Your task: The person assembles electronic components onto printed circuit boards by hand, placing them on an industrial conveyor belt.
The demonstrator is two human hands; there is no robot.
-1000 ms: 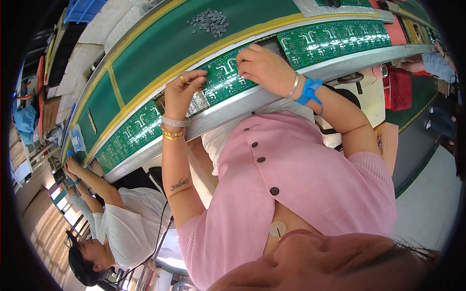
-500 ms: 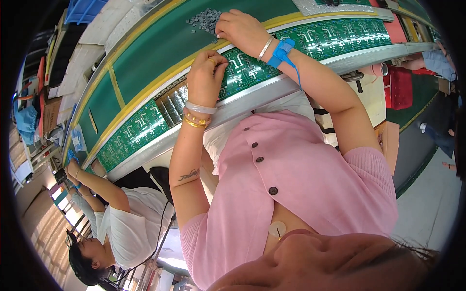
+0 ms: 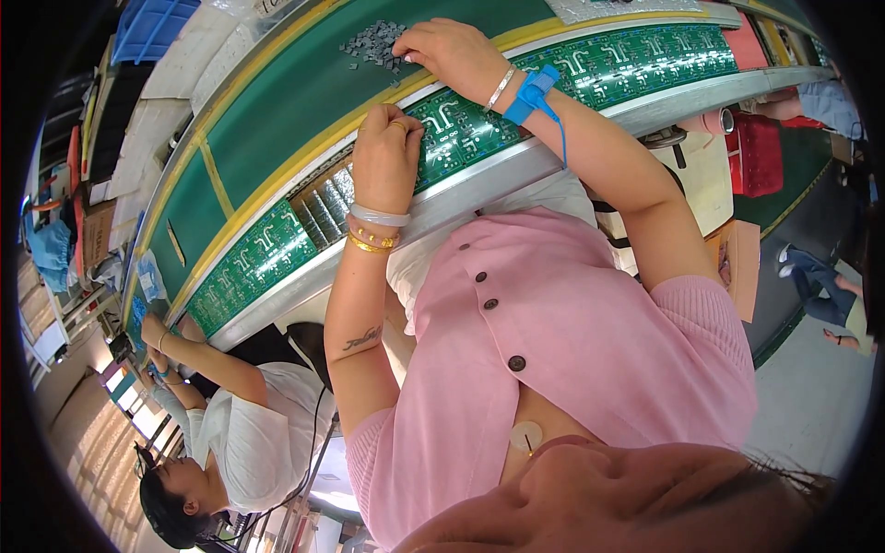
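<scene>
My right hand [image 3: 452, 57], with a blue wrist strap [image 3: 533, 96] above it, reaches to a loose pile of small grey parts [image 3: 369, 42] on the green work surface. Its fingertips are bent together at the pile's right edge; anything between them is hidden. Over the left end of a long row of green circuit boards [image 3: 576, 66], my left hand [image 3: 385, 155] is closed, thumb and fingers pressed together. What it holds, if anything, is too small to make out. The boards lie along a metal rail between me and the pile.
Another green circuit board [image 3: 253, 253] lies farther left on the line, past a silvery gap [image 3: 327, 205]. A person in a white top [image 3: 267, 433] works at the left. Yellow tape [image 3: 217, 180] marks the green surface. A red bin [image 3: 758, 164] stands at the right.
My right hand has shifted slightly left along the pile's edge. My left hand stays over the boards, moved only a little. The person at the left has shifted; someone walking shows more at far right.
</scene>
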